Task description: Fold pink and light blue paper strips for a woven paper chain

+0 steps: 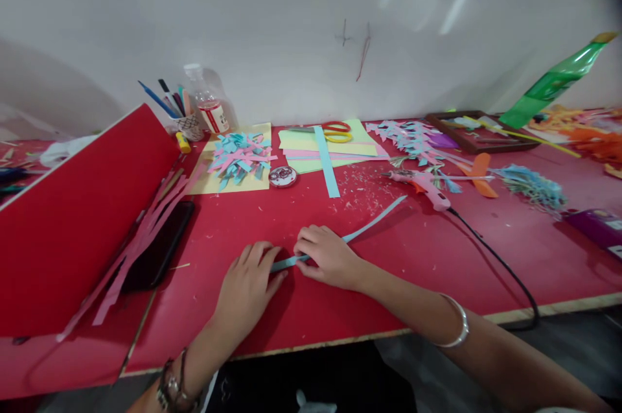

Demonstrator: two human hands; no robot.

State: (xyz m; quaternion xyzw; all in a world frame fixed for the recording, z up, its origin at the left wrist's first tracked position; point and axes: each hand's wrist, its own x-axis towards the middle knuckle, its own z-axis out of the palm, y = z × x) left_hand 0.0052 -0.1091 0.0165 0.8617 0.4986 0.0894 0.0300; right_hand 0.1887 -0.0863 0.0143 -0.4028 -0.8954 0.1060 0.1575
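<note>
A narrow light-blue paper strip [373, 224] runs through both of my hands, just above or on the red table. My left hand [247, 280] has its fingers closed on the strip's near-left end, which they hide. A short way to the right, my right hand [329, 259] pinches the same strip between thumb and fingers. Beyond the right hand, the long free end slants up toward the pink glue gun [425, 185]. Farther back, a wider blue paper strip [326, 166] lies across stacked coloured sheets [359, 141], close to the red-and-yellow scissors [336, 131].
A red board [92, 225] leans at left, with pink paper strips [140, 247] and a black phone [162, 247] beside it. Cut paper pieces [240, 157] lie on a yellow sheet. A green bottle [554, 85] stands tilted at right; the glue gun's cord [495, 260] crosses the table edge.
</note>
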